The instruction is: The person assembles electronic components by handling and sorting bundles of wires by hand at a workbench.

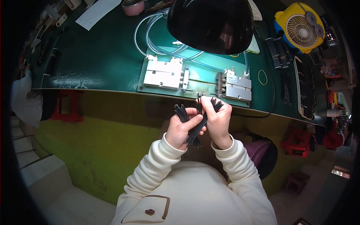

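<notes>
Gripping bunched, slender black strands (195, 132): both hands (180, 130), near silvery blocks (237, 91).

A paper sheet (96, 13) lies left of a pink bowl (134, 9), a yellow fan (302, 30) well to the right.
</notes>
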{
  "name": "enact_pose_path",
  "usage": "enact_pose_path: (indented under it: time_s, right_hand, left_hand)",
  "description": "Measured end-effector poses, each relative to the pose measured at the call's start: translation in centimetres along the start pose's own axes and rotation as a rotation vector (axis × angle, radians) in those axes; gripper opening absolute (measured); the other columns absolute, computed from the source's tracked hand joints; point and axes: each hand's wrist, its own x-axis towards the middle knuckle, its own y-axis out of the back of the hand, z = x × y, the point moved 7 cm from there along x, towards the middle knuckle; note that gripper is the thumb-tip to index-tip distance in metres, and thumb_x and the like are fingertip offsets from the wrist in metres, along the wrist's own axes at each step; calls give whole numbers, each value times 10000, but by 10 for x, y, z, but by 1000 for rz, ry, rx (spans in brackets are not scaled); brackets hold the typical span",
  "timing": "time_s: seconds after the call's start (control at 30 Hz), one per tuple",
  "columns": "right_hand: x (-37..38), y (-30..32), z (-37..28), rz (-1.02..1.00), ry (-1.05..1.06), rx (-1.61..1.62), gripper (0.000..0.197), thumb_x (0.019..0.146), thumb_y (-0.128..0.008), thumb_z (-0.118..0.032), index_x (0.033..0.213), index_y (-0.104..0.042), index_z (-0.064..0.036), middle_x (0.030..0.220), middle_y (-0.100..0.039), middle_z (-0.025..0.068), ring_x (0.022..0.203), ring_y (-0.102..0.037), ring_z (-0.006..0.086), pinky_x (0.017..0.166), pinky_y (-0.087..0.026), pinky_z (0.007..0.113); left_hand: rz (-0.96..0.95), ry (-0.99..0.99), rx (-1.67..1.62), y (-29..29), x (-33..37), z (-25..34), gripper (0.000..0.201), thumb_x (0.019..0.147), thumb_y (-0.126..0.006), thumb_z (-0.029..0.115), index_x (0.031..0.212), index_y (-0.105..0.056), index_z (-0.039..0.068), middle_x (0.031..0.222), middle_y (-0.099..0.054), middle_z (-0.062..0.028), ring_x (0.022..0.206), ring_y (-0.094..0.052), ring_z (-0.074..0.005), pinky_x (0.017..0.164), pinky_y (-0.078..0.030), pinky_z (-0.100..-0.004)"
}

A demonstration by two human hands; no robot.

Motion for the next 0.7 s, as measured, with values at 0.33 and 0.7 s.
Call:
enact_pose_path:
  time_s: [0.33, 0.7]
  right_hand:
    - [0, 1, 3, -26, -32, 31, 191, 778, -548, -122, 655, -585, 19, 473, -507, 2, 367, -408, 20, 329, -303, 174]
    - [-10, -6, -8, -75, -35, 68, 179, 793, -535, -129, 702, -591, 15, 490, -514, 9, 354, -417, 22, 306, -299, 166]
  left_hand:
    - [-16, -7, -62, -1, 3, -4, 179, 759, -554, 50, 904, -469, -12, 709, -553, -81, 579, -557, -146, 504, -466, -232]
    - [-17, -1, -38, -2, -4, -2, 163, 758, -565, 74, 877, -482, -1, 687, -553, -67, 555, -549, -129, 482, -449, -218]
